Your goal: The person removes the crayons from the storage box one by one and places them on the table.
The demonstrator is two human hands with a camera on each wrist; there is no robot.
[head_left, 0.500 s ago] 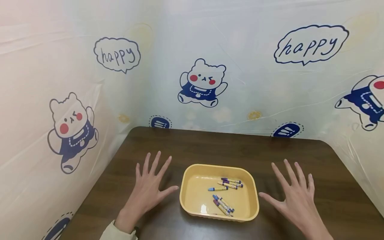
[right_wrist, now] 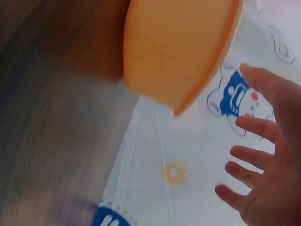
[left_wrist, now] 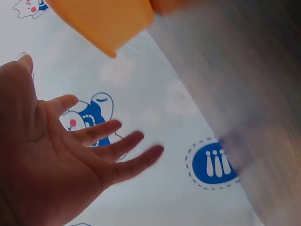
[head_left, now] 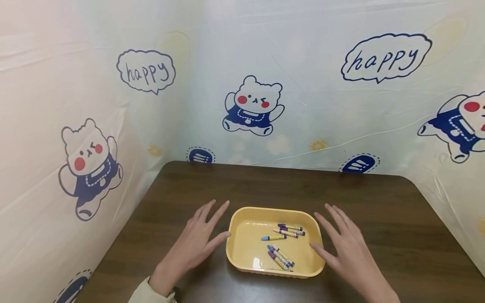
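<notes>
A yellow rectangular tray with rounded corners sits on the table, holding several crayons with purple, blue and pale tips. My left hand is at the tray's left side, fingers extended, thumb tip right at the rim. On the other side my right hand has its fingers stretched out, and its thumb overlaps the right rim in the head view. Both palms face the tray, and neither hand grips anything. Each wrist view shows the tray's outer wall beyond the spread fingers.
The dark wooden table reaches back to a pale curtain that surrounds it on the left, back and right. Cartoon bears and "happy" bubbles are printed on the curtain.
Both hands have come inward toward the tray's sides, the right one farther. Their fingers, widely spread before, are closer together. The tray and crayons stay put on the table.
</notes>
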